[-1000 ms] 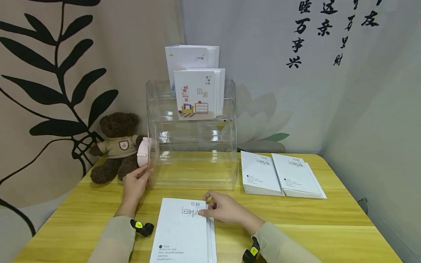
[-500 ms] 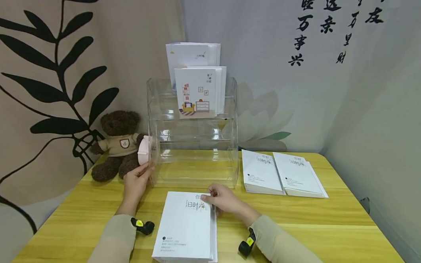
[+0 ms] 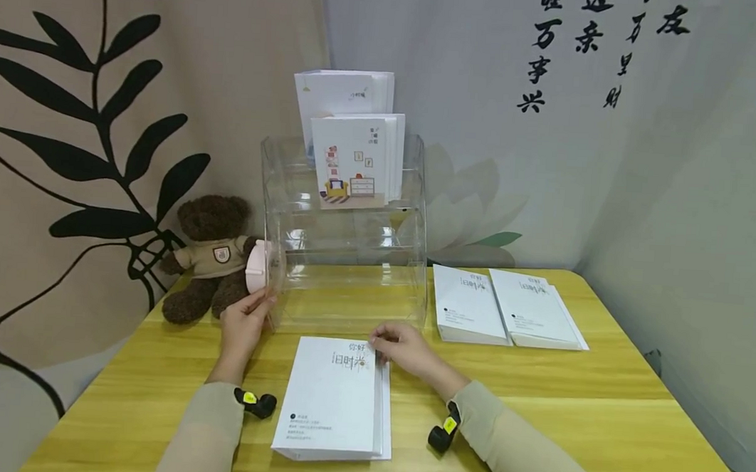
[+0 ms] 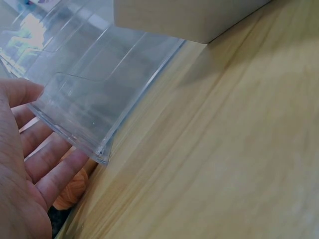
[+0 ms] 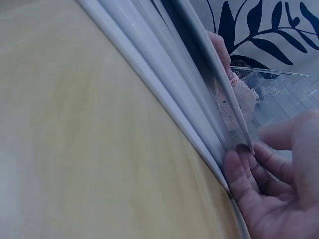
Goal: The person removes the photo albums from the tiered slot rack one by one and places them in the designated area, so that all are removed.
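My left hand [image 3: 243, 326] grips the lower left edge of a clear plastic display rack [image 4: 94, 99]. The left wrist view has its thumb on one side of the panel and the fingers on the other. A white book [image 3: 327, 397] with dark Chinese characters stands on the table in front of the rack, its covers spread slightly at the right side. At its upper right corner is my right hand [image 3: 407, 348]. In the right wrist view, the cover's edge sits between the thumb and fingers, and some fingertips reach inside against the pages.
Two illustrated white books, one in front [image 3: 353, 160] and one behind [image 3: 334, 95], stand in the rack's upper tiers. Two more white books [image 3: 470, 305] sit to the rack's right. A brown teddy bear [image 3: 213, 259] and a pink object [image 3: 257, 267] are at its left. The table [image 3: 534, 429] is yellow wood.
The book has slid away from me, a little toward the rack, with my right hand at its corner. The right thumb has shifted to the cover's edge. My left hand stays on the rack.
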A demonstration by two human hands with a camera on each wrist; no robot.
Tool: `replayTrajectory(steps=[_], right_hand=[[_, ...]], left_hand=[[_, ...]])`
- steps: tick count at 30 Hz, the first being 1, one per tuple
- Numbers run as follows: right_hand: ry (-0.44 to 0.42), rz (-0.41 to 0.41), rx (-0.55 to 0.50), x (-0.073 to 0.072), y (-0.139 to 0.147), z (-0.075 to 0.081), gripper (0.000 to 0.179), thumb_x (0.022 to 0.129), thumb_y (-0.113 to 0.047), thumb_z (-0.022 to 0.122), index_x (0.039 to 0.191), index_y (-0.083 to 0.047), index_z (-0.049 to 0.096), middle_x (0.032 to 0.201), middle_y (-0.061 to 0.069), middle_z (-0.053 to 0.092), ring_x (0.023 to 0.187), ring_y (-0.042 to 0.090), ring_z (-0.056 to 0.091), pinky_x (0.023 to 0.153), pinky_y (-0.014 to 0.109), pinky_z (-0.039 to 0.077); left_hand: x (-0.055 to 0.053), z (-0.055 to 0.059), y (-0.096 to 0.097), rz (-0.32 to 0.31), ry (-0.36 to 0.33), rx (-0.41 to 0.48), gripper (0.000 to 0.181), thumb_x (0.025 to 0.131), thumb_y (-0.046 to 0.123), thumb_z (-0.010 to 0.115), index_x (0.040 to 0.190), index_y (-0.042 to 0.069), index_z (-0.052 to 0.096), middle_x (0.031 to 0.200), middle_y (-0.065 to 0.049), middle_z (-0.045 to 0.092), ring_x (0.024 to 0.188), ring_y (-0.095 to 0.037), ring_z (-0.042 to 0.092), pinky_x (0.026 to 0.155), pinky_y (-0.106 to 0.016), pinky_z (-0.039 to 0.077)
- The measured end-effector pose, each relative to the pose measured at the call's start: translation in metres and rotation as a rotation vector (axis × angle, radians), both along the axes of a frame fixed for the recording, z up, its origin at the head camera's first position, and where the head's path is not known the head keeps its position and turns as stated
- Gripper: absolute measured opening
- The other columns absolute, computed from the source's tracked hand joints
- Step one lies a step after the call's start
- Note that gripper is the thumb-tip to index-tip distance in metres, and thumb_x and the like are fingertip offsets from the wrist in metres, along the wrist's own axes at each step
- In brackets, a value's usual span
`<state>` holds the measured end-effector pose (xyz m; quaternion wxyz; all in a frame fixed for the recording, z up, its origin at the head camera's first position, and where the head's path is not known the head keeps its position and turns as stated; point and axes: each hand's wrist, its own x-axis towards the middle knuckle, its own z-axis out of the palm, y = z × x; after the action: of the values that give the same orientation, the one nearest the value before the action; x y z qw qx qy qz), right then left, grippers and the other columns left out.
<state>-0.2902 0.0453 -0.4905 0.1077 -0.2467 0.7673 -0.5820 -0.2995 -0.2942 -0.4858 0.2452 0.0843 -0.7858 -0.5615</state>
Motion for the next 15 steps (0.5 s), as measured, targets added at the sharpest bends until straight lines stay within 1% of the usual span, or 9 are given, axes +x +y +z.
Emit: replayTrajectory(steps=[3, 5, 7, 12, 15], right_hand=[[0.095, -0.048, 0.063, 0.0003, 0.0007, 0.002, 0.02, 0.101, -0.023, 0.063, 0.106, -0.007, 0.073, 0.091, 0.0, 0.068, 0.08, 0.017, 0.061, 0.07, 0.03, 0.054], [0.125, -0.066, 0.095, 0.0014, 0.0013, 0.0037, 0.02, 0.102, -0.026, 0.062, 0.107, -0.009, 0.073, 0.095, -0.003, 0.069, 0.085, 0.016, 0.061, 0.073, 0.03, 0.053], [0.149, -0.071, 0.112, 0.0025, 0.0019, 0.0052, 0.021, 0.102, -0.029, 0.062, 0.108, -0.012, 0.073, 0.097, -0.005, 0.069, 0.091, 0.015, 0.061, 0.078, 0.031, 0.051], [0.204, -0.041, 0.087, 0.0051, 0.0021, 0.0087, 0.019, 0.102, -0.03, 0.061, 0.109, -0.016, 0.072, 0.102, -0.004, 0.07, 0.098, 0.018, 0.061, 0.083, 0.037, 0.051], [0.216, -0.021, 0.052, 0.006, 0.0018, 0.0078, 0.02, 0.103, -0.026, 0.061, 0.112, -0.012, 0.071, 0.107, 0.0, 0.07, 0.102, 0.022, 0.062, 0.087, 0.038, 0.051]], left_hand=[[-0.001, 0.0012, 0.0, 0.007, 0.007, -0.005, 0.039, 0.091, 0.035, 0.077, 0.125, 0.017, 0.074, 0.116, -0.009, 0.073, 0.081, 0.003, 0.066, 0.062, -0.015, 0.052], [-0.0013, 0.0015, 0.0, 0.011, -0.006, -0.01, 0.039, 0.091, 0.035, 0.077, 0.125, 0.017, 0.073, 0.116, -0.009, 0.073, 0.081, 0.006, 0.065, 0.063, -0.014, 0.052], [-0.0015, 0.0016, 0.0003, 0.014, -0.015, -0.016, 0.039, 0.091, 0.035, 0.077, 0.125, 0.018, 0.074, 0.115, -0.009, 0.073, 0.079, 0.005, 0.065, 0.062, -0.014, 0.052], [-0.0016, 0.0016, 0.0, 0.021, -0.008, -0.016, 0.04, 0.09, 0.037, 0.078, 0.124, 0.018, 0.074, 0.114, -0.009, 0.073, 0.081, 0.003, 0.065, 0.063, -0.014, 0.052], [-0.0005, 0.0011, 0.0001, 0.023, -0.02, -0.005, 0.041, 0.089, 0.04, 0.078, 0.124, 0.018, 0.074, 0.114, -0.009, 0.073, 0.08, 0.004, 0.064, 0.063, -0.014, 0.052]])
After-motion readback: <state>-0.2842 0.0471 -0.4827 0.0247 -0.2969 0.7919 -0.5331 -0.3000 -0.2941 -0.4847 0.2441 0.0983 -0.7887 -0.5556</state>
